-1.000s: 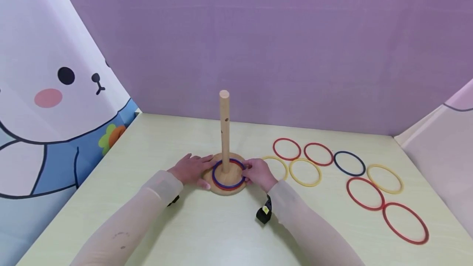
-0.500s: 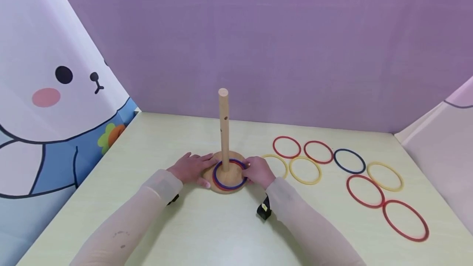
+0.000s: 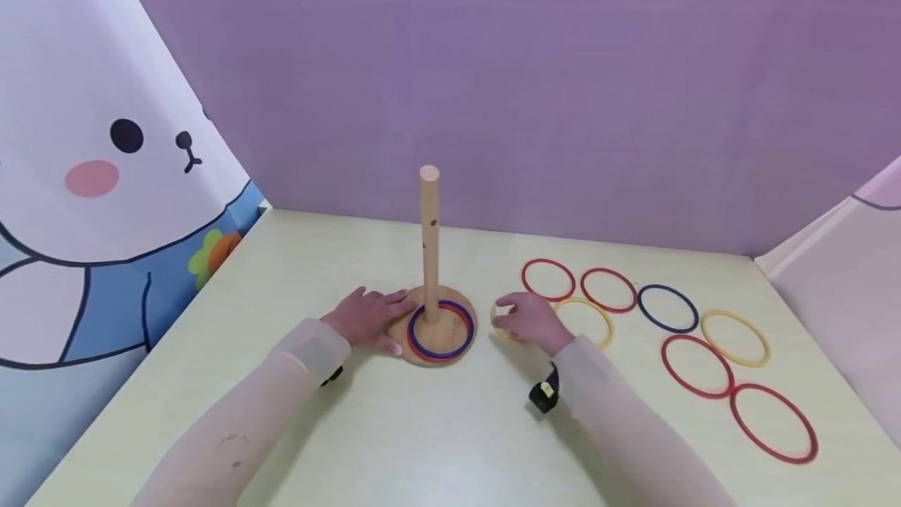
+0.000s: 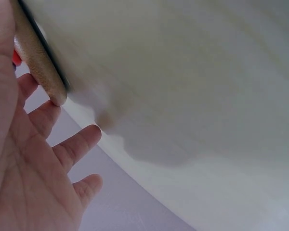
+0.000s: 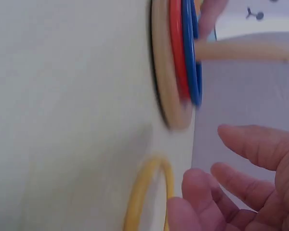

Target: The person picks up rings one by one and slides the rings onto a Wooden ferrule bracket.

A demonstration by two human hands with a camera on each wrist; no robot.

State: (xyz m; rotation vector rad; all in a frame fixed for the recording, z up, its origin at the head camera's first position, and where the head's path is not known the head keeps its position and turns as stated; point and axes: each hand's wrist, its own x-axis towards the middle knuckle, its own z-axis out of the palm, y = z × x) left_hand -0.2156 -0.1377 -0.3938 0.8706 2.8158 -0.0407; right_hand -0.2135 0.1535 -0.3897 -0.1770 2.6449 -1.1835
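Observation:
A wooden post (image 3: 430,249) rises from a round wooden base (image 3: 396,331). Around the post's foot lie a blue ring (image 3: 471,335) and, under it, a red ring (image 3: 417,350). My left hand (image 3: 366,321) rests against the base's left edge with its fingers spread; the left wrist view shows its fingertips at the base rim (image 4: 48,77). Over the nearest yellow ring (image 3: 497,327) hovers my right hand (image 3: 531,321), partly hiding it. In the right wrist view the thumb and fingers are apart and hold nothing, close to that yellow ring (image 5: 137,197).
To the right lie two red rings at the back, one a red ring (image 3: 608,290), another yellow ring (image 3: 611,327), a dark blue ring (image 3: 697,318), a far yellow ring (image 3: 769,346) and two nearer red rings, including a red ring (image 3: 814,444). A purple cloth (image 3: 563,100) hangs behind the table.
My right hand has let go of the blue ring at the base and moved right, over the nearest yellow ring. The blue ring stays around the post. My left hand keeps its place.

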